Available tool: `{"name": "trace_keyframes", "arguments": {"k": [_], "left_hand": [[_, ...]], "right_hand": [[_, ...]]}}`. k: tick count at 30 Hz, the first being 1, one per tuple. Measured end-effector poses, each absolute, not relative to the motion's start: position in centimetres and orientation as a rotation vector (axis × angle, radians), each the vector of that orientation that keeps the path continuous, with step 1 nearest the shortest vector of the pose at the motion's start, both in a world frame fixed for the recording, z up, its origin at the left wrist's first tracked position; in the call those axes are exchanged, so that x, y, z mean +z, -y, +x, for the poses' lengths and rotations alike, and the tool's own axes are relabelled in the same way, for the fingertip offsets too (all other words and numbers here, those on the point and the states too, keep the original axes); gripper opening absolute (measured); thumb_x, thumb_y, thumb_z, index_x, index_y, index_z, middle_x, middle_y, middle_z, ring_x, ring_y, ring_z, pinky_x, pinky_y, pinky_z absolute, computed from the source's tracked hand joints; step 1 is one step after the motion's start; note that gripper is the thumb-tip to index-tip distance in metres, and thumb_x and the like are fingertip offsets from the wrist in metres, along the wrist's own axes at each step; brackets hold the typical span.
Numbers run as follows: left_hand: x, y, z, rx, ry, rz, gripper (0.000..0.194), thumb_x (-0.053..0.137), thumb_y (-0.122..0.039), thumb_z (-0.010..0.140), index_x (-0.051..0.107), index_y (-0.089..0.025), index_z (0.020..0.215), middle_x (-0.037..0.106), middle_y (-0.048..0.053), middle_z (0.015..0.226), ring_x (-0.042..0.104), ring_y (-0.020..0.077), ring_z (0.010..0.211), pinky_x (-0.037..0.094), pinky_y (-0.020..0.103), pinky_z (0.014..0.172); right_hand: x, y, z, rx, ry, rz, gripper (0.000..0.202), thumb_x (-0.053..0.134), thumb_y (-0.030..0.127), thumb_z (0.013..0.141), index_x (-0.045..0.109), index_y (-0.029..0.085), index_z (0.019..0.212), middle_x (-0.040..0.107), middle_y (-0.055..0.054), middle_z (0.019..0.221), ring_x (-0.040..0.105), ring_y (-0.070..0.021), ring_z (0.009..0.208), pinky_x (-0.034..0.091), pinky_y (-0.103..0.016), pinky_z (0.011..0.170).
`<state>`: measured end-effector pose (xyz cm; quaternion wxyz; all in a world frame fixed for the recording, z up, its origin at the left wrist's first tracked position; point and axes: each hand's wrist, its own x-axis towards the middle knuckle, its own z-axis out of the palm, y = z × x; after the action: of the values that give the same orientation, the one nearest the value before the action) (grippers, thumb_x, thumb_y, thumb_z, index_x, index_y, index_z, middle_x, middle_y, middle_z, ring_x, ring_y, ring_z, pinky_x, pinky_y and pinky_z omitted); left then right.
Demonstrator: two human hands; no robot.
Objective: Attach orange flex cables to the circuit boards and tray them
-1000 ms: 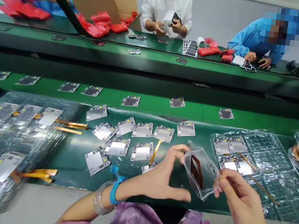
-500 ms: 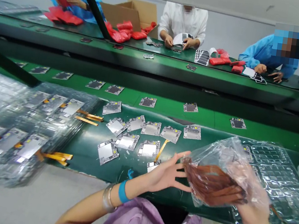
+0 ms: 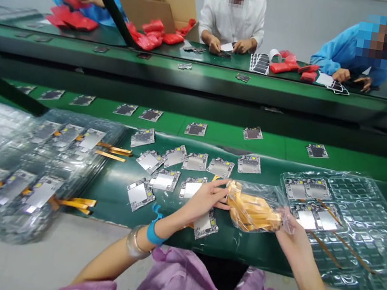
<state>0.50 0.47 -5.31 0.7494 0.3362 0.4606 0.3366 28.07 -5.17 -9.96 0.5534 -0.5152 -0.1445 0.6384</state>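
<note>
A clear plastic bag of orange ribbon cables (image 3: 254,211) is held between my two hands, above the green bench. My left hand (image 3: 209,197), with a blue wristband, has its fingers closed at the bag's left end. At the opposite end, my right hand (image 3: 293,240) grips the bunched plastic. Beside my left hand lies a circuit board (image 3: 193,187) with a silver shield, and another board (image 3: 206,227) lies partly under that wrist. To the right, a clear blister tray (image 3: 352,191) carries several boards with orange ribbon cables trailing toward me.
Stacked clear trays (image 3: 105,128) with boards stand at the left. Several loose boards (image 3: 177,181) lie mid-bench, and more sit on the green conveyor belt (image 3: 223,137). Across it, three people work near red packets (image 3: 153,36) and a cardboard box (image 3: 150,12). A dark post (image 3: 9,93) slants in at left.
The bag has come down and left, turning so the cables show bright orange. My left fingers have closed from a spread pose onto its end. Boards in the right tray are now uncovered.
</note>
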Motion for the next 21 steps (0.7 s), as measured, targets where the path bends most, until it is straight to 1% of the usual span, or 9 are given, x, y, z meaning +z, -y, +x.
{"name": "trace_keyframes", "arguments": {"k": [4, 6, 10, 13, 15, 17, 19, 20, 21], "left_hand": [[-4.9, -1.4, 0.7, 0.733, -1.066, 0.770, 0.059, 0.074, -0.027, 0.088, 0.052, -0.009, 0.140, 0.079, 0.009, 0.089, 0.077, 0.0207, 0.079, 0.064, 0.030, 0.075], [-4.9, -1.5, 0.8, 0.721, -1.094, 0.779, 0.058, 0.074, -0.026, 0.088, 0.053, -0.008, 0.139, 0.078, 0.008, 0.086, 0.076, 0.0192, 0.076, 0.064, 0.028, 0.073], [-5.5, -1.5, 0.7, 0.693, -1.133, 0.816, 0.058, 0.071, -0.028, 0.089, 0.050, -0.009, 0.140, 0.076, 0.007, 0.084, 0.074, 0.0175, 0.074, 0.061, 0.028, 0.073], [-6.3, -1.0, 0.1, 0.680, -1.119, 0.939, 0.059, 0.062, -0.027, 0.093, 0.041, -0.014, 0.146, 0.073, 0.004, 0.086, 0.069, 0.0134, 0.070, 0.057, 0.025, 0.068], [-6.8, -0.4, -0.3, 0.679, -1.066, 1.053, 0.064, 0.056, -0.017, 0.091, 0.033, -0.023, 0.151, 0.069, 0.002, 0.095, 0.065, 0.0102, 0.072, 0.054, 0.023, 0.070], [-7.4, 0.3, -0.5, 0.661, -0.982, 1.165, 0.076, 0.052, -0.005, 0.082, 0.032, -0.029, 0.151, 0.064, 0.004, 0.109, 0.064, 0.0096, 0.080, 0.053, 0.025, 0.078], [-7.9, 1.1, -0.5, 0.639, -0.940, 1.307, 0.079, 0.051, 0.000, 0.075, 0.041, -0.030, 0.147, 0.058, 0.007, 0.123, 0.062, 0.0135, 0.094, 0.053, 0.030, 0.088], [-8.1, 1.4, -0.3, 0.640, -0.962, 1.389, 0.077, 0.052, 0.001, 0.074, 0.045, -0.030, 0.144, 0.056, 0.008, 0.127, 0.060, 0.0163, 0.100, 0.052, 0.033, 0.092], [-8.2, 1.7, -0.1, 0.649, -1.009, 1.461, 0.074, 0.055, 0.000, 0.073, 0.050, -0.029, 0.141, 0.055, 0.008, 0.128, 0.059, 0.0186, 0.104, 0.051, 0.036, 0.094]], "right_hand": [[-10.5, 5.2, 27.7, 1.506, 0.259, -1.221, 0.015, 0.068, 0.033, 0.086, 0.060, 0.023, 0.077, 0.068, 0.001, 0.072, 0.069, -0.0188, 0.073, 0.062, -0.036, 0.078], [-10.7, 5.2, 27.4, 1.514, 0.234, -1.226, 0.014, 0.068, 0.032, 0.085, 0.060, 0.023, 0.078, 0.068, 0.001, 0.073, 0.070, -0.0188, 0.075, 0.063, -0.038, 0.080], [-10.3, 5.1, 26.9, 1.557, 0.250, -1.252, 0.017, 0.071, 0.038, 0.081, 0.063, 0.022, 0.081, 0.071, -0.002, 0.082, 0.071, -0.0229, 0.087, 0.063, -0.042, 0.082], [-9.2, 5.3, 26.8, 1.576, 0.327, -1.296, 0.018, 0.073, 0.038, 0.079, 0.066, 0.022, 0.080, 0.073, -0.005, 0.085, 0.070, -0.0267, 0.095, 0.061, -0.046, 0.088], [-8.1, 5.7, 27.1, 1.574, 0.397, -1.338, 0.015, 0.076, 0.034, 0.077, 0.068, 0.021, 0.079, 0.074, -0.006, 0.087, 0.069, -0.0277, 0.100, 0.056, -0.046, 0.098], [-7.1, 6.1, 27.4, 1.550, 0.464, -1.389, 0.014, 0.080, 0.023, 0.072, 0.071, 0.019, 0.082, 0.074, -0.005, 0.092, 0.067, -0.0255, 0.104, 0.047, -0.043, 0.110], [-6.5, 6.6, 27.6, 1.527, 0.514, -1.428, 0.021, 0.080, 0.014, 0.068, 0.073, 0.018, 0.088, 0.074, -0.004, 0.099, 0.065, -0.0223, 0.107, 0.039, -0.038, 0.117], [-6.5, 6.8, 27.6, 1.510, 0.508, -1.442, 0.023, 0.078, 0.012, 0.069, 0.073, 0.017, 0.090, 0.074, -0.004, 0.100, 0.065, -0.0210, 0.107, 0.039, -0.036, 0.116], [-6.5, 6.9, 27.6, 1.488, 0.488, -1.452, 0.021, 0.076, 0.012, 0.071, 0.073, 0.018, 0.091, 0.074, -0.003, 0.100, 0.066, -0.0198, 0.106, 0.044, -0.035, 0.113]]}}
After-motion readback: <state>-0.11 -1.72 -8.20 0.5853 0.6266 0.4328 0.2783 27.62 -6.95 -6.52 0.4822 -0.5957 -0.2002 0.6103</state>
